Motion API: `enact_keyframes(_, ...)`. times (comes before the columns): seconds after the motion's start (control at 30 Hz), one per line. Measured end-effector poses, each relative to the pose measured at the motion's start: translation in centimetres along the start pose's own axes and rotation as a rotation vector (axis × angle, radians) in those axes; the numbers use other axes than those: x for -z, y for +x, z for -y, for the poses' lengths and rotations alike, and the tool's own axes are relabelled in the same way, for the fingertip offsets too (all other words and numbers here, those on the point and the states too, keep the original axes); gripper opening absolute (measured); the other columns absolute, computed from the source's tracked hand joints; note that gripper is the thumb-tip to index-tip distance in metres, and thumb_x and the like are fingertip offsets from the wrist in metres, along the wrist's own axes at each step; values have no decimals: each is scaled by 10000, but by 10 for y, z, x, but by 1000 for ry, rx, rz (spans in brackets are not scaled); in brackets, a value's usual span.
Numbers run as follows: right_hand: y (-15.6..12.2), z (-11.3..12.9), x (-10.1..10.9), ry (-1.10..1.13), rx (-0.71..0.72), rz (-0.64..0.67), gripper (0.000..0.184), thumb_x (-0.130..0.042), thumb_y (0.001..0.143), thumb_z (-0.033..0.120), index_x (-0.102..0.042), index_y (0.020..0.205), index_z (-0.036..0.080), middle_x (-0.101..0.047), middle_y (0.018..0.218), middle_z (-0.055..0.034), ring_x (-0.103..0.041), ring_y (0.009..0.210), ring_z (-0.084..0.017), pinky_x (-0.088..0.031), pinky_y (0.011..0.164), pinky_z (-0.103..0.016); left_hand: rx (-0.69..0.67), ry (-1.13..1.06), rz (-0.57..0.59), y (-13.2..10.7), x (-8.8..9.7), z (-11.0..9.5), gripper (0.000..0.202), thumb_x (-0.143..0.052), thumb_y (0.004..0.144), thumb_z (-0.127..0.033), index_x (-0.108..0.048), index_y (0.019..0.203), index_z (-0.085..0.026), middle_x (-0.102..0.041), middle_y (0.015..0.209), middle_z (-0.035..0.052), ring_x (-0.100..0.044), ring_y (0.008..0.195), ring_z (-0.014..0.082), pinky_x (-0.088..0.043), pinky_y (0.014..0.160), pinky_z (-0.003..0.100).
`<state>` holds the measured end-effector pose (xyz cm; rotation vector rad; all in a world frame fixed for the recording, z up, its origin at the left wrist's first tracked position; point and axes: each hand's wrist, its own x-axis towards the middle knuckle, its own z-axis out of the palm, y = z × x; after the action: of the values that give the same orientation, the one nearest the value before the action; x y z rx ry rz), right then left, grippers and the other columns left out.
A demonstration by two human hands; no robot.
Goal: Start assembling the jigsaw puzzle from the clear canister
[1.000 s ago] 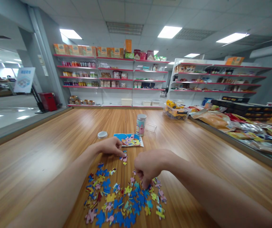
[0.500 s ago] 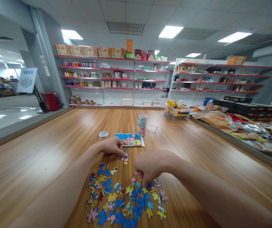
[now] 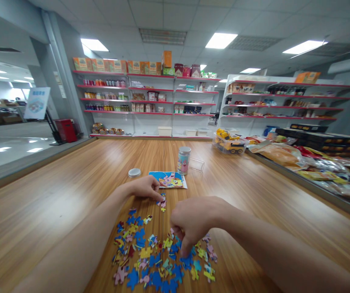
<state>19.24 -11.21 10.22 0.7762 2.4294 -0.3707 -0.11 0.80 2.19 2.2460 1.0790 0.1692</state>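
Several loose jigsaw puzzle pieces (image 3: 145,253), blue, yellow and pink, lie in a spread pile on the wooden table. Beyond them is a small joined cluster of puzzle pieces (image 3: 163,205). My left hand (image 3: 146,188) is curled, its fingertips on the cluster's upper left edge. My right hand (image 3: 195,219) reaches down with bent fingers into the right half of the pile, touching blue pieces; whether a piece is between its fingers is hidden. Just past my left hand lies a cartoon picture sheet (image 3: 170,180), flat on the table.
Behind the sheet stands a cartoon-printed can (image 3: 183,160), with a clear cylinder (image 3: 197,165) on its side next to it. A round lid (image 3: 134,173) lies to the left. Further back are a tub of yellow toy trucks (image 3: 228,142) and, at right, packaged snacks (image 3: 287,156).
My right hand has moved slightly nearer to me and left over the pile, its fingertips now lower among blue pieces. The left hand stays at the cluster.
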Motion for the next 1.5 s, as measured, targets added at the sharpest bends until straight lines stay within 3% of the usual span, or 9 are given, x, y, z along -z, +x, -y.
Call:
enact_keyframes(0.17, -5, 19, 1, -84, -56, 26, 451, -754, 673, 564, -751, 879, 162, -621, 629, -5, -483, 484, -144, -313, 431, -262, -18, 15, -5, 0, 0, 0, 522, -729, 630, -622, -487, 581, -162, -474, 532, -31, -414, 501, 106, -254, 443, 229)
enact_keyframes(0.33, -5, 28, -1, -140, -59, 9, 411, -771, 692, 488, -756, 927, 151, -651, 636, -29, -509, 491, -158, -308, 435, -260, -30, 0, -3, 0, 0, 1, 534, -730, 622, -637, -490, 579, -161, -478, 535, -25, -412, 507, 109, -258, 447, 229)
enact_keyframes(0.53, -2, 23, -1, -31, 39, 62, 207, -800, 684, 347, -708, 713, 164, -517, 493, 56, -439, 420, -107, -307, 444, -245, -12, 18, -5, 1, -1, 4, 529, -722, 633, -638, -496, 590, -161, -491, 547, -22, -406, 508, 108, -263, 440, 224)
enact_keyframes(0.67, 1, 4, 1, 137, 136, 99, 216, -760, 741, 279, -611, 640, 160, -523, 535, 71, -480, 486, -87, -321, 474, -214, -8, 10, -9, 2, -1, 6, 532, -737, 619, -632, -495, 592, -160, -499, 539, -23, -418, 503, 109, -274, 441, 224)
enact_keyframes(0.8, 10, -22, -1, 318, 158, -94, 110, -704, 792, 242, -655, 772, 146, -596, 665, 50, -517, 581, -77, -351, 535, -191, -44, 12, -1, 3, -1, 7, 529, -728, 633, -634, -506, 587, -156, -478, 531, -28, -393, 498, 103, -262, 440, 226)
enact_keyframes(0.9, 21, -36, -7, 326, 98, -235, 153, -670, 802, 294, -661, 796, 142, -590, 656, 38, -499, 562, -81, -337, 512, -197, -68, 16, 7, 4, -1, 9, 527, -718, 648, -631, -500, 579, -156, -463, 527, -30, -377, 499, 100, -256, 443, 227)
enact_keyframes(1.23, 30, -45, -15, 369, 83, -221, 200, -669, 777, 343, -663, 760, 144, -579, 617, 41, -483, 528, -76, -331, 489, -196, -65, 3, 0, 4, -1, 8, 528, -722, 635, -631, -494, 587, -157, -465, 536, -32, -374, 509, 99, -243, 448, 227)
enact_keyframes(1.5, 34, -48, -17, 453, 112, -311, 171, -667, 788, 308, -662, 765, 139, -578, 599, 45, -495, 532, -73, -346, 501, -187, -68, 2, -5, 3, 0, 4, 518, -721, 637, -621, -499, 576, -156, -459, 522, -28, -379, 504, 104, -250, 445, 233)
